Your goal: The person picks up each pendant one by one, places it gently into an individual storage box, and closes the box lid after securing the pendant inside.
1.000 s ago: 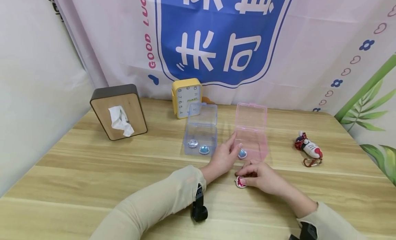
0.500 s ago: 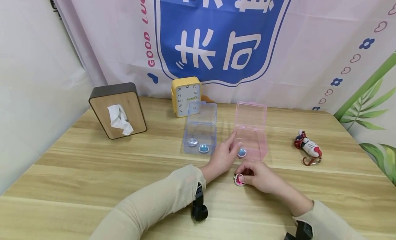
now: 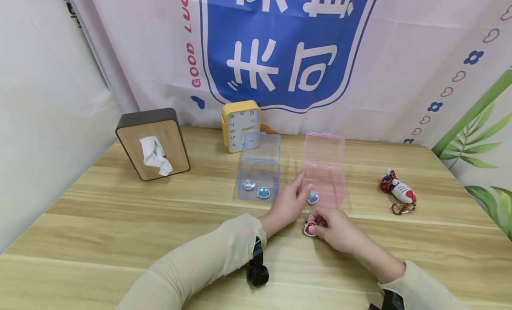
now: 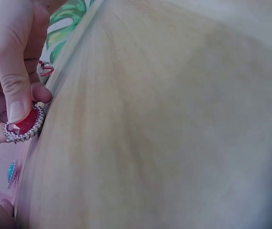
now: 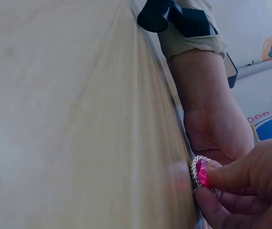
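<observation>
My right hand (image 3: 338,230) pinches a red gem (image 3: 310,228) with a white beaded rim between thumb and fingers, close over the table in front of the pink box. In the right wrist view the thumb presses on the gem's red face (image 5: 203,172). My left hand (image 3: 287,203) rests against the left side of the clear pink box (image 3: 334,190), index finger extended along it and thumb near its front. Inside that box lies a blue gem (image 3: 313,197). The clear blue box (image 3: 260,170), lid up, holds a pale gem (image 3: 249,184) and another blue gem (image 3: 263,192).
Behind the blue box stands a yellow clock (image 3: 241,125). A tissue box (image 3: 154,143) is at the left back of the wooden table (image 3: 180,221). To the right lies a plush keychain (image 3: 400,191) with a red carabiner. A printed cloth (image 3: 288,57) hangs behind the table.
My right hand has moved slightly up and left toward the pink box with the red gem, which now tilts differently. My left hand stays at the box.
</observation>
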Demonstrator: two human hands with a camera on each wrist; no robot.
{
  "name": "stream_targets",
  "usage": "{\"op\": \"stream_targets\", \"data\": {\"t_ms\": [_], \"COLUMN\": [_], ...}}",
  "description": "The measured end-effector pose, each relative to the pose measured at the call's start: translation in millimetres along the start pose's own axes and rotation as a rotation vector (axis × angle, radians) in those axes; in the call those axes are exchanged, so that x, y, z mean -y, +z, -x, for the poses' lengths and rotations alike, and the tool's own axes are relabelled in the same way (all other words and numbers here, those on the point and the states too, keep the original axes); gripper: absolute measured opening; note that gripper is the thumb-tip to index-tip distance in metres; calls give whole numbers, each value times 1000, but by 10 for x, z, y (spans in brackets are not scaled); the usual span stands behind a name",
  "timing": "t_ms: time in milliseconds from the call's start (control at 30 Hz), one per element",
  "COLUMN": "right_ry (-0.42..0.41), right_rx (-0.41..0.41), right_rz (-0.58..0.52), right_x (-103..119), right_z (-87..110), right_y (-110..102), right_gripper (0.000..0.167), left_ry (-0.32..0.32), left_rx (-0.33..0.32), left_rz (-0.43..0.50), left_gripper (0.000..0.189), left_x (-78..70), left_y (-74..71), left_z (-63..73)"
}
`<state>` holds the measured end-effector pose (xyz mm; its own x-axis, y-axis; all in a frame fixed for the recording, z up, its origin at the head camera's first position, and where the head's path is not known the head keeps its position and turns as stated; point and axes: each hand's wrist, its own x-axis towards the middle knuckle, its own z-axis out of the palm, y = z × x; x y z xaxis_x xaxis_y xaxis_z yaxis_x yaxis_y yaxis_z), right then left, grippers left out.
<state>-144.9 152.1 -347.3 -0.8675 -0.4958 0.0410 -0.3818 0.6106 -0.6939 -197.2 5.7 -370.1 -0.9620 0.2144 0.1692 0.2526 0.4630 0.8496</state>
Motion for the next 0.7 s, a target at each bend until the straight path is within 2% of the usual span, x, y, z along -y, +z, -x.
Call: {"op": "stream_targets", "data": {"t_ms": [233,500,700], "right_ry": [27,120,148], "right_rx": [-2,31,25], "right_rz": [-62,-224,-240], "right_x": [-22,-43,-41], "right_z": [-4,7,5], "right_y": [-8,-25,-33], "right_gripper": [6,6,6], "left_ry": [-5,-11,-7], "left_rx": [5,11,10], "left_rz": [5,18,22], "left_gripper": [55,55,55], "left_x": [-4,-16,-15], "left_y": [1,-5,-7], "left_z": [3,16,22]}}
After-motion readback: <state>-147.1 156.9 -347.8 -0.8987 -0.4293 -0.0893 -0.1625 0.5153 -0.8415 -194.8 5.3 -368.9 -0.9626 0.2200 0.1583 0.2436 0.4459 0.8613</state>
